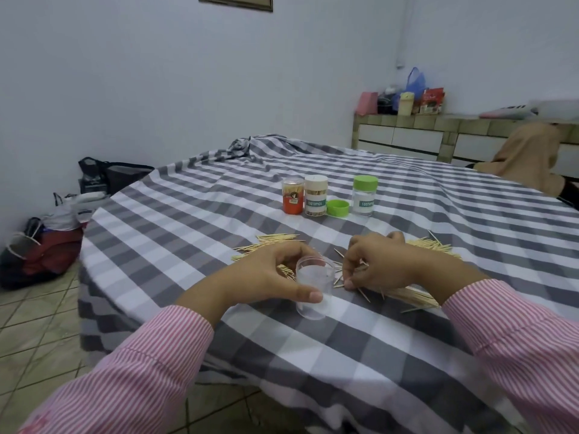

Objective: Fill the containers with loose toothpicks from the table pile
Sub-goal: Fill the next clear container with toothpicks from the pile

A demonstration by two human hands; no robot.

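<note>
Toothpicks (416, 297) part-hidden — right hand (380, 264).

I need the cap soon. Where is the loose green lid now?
In the head view, the loose green lid lies mid-table between the white-capped container and the green-capped container.

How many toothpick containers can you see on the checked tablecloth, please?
4. The orange-labelled container, the white-labelled container full of toothpicks and the green-lidded clear container stand in a far row; the left hand holds the clear empty container nearer.

One head-worn camera looks forward and down, close over the checked table (407, 214).
</note>
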